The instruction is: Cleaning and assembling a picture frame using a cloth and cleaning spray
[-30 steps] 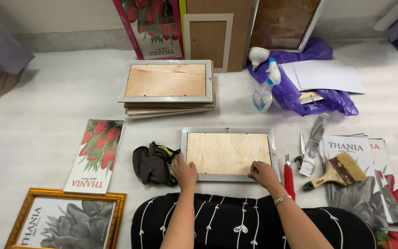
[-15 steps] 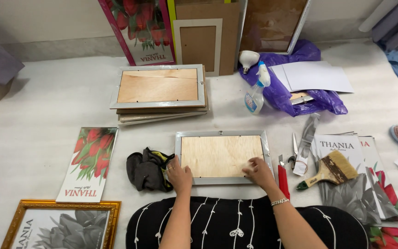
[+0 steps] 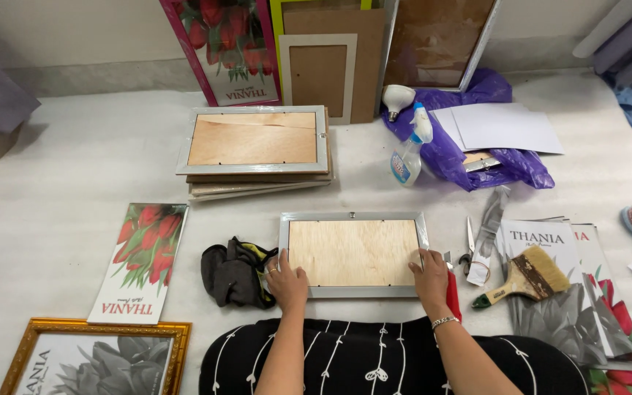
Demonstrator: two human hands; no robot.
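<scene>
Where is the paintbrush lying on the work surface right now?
In the head view the paintbrush lies right of the silver frame, past the right hand, its bristles resting on a stack of prints beside the scissors.

Soft, even light fell from overhead; shadows stayed faint and short. The view was sharp, with mild wide-angle bending toward the edges and no strong glare.

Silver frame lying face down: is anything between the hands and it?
No. The left hand and right hand both rest directly on the silver frame at its near corners; dark cloth lies beside it.
</scene>
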